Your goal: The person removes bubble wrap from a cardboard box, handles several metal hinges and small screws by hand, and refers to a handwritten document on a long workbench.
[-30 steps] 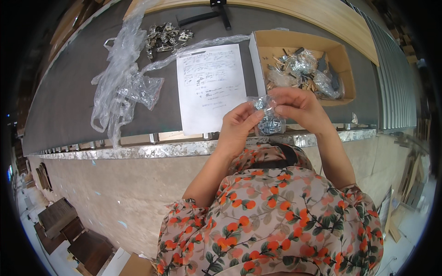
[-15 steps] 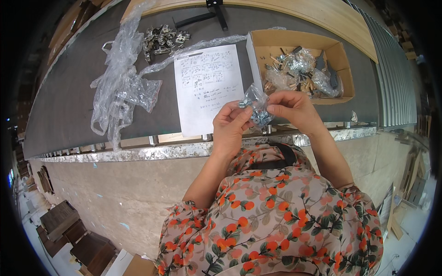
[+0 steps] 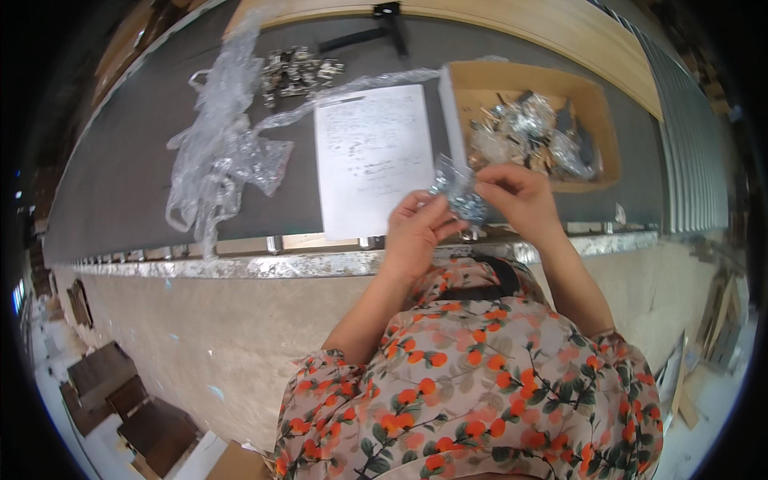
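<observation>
Between my two hands is a small clear plastic bag [image 3: 466, 204] of shiny metal fasteners, held above the front edge of the table. My left hand [image 3: 418, 228] pinches the bag's left side between thumb and fingers. On the other side, my right hand [image 3: 518, 196] grips the bag's upper right edge with thumb and forefinger. Motion blurs the small pieces, so their exact kind is unclear. A printed sheet [image 3: 372, 160] with handwriting lies just behind my left hand. Behind my right hand stands an open cardboard box [image 3: 454, 120] holding bagged hardware, wooden dowels and dark parts.
Crumpled clear plastic wrap [image 3: 228, 136] trails across the left of the dark table [image 3: 120, 184]. Metal hinge-like fittings [image 3: 296, 74] are piled near a black bracket [image 3: 388, 32]. Long wooden boards [image 3: 512, 24] line the far edge, with a grey corrugated strip [image 3: 696, 144] at right.
The whole view has shifted slightly, so the table's things sit a little lower and to the right. Both hands still hold the bag, its fasteners now gathered lower between them.
</observation>
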